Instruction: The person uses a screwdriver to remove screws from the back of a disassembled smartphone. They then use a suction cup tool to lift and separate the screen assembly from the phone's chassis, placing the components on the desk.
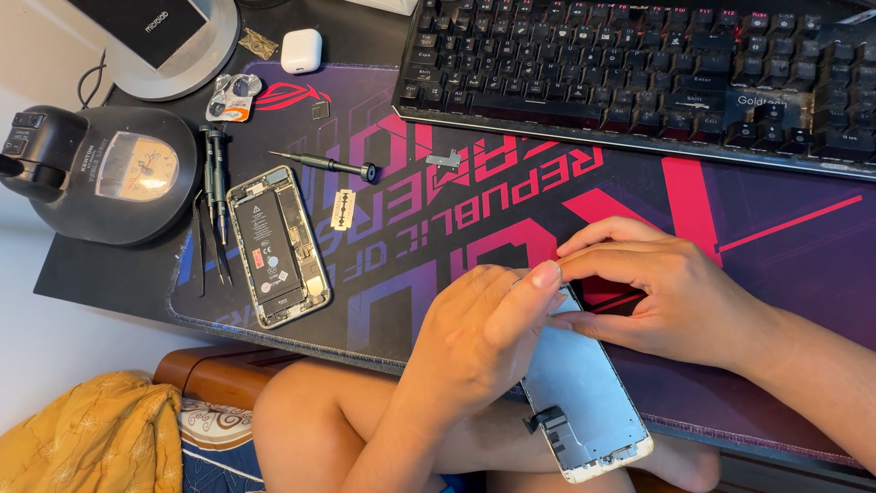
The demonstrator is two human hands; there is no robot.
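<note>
Holding a detached phone screen panel (584, 383) back side up, both hands meet at its top edge, at about 5 o'clock in the frame. Left hand (479, 333) wraps the panel's left side, fingers closed on it, thumb (538, 278) pressed at the top corner. Right hand (652, 292) comes in from 3 o'clock, fingers pinched together at the same top edge; can't tell if something small sits between them. The panel's lower end hangs past the surface edge over the person's knees; a short black flex tab (545, 420) shows on its left side.

Opened phone body (278, 246) lies at 9 o'clock on the dark printed desk mat (456, 192), battery and board exposed. Just left of it: tweezers and two dark drivers (214, 183). A third screwdriver (328, 166) lies at 11 o'clock, and a razor blade (343, 209) lies just right of the phone body. Small metal bracket (444, 160) sits near 12 o'clock. Keyboard (639, 64) spans 12 to 2. White earbud case (301, 50), lamp base (100, 173) and blister pack (233, 99) sit at 10 to 11 o'clock.
</note>
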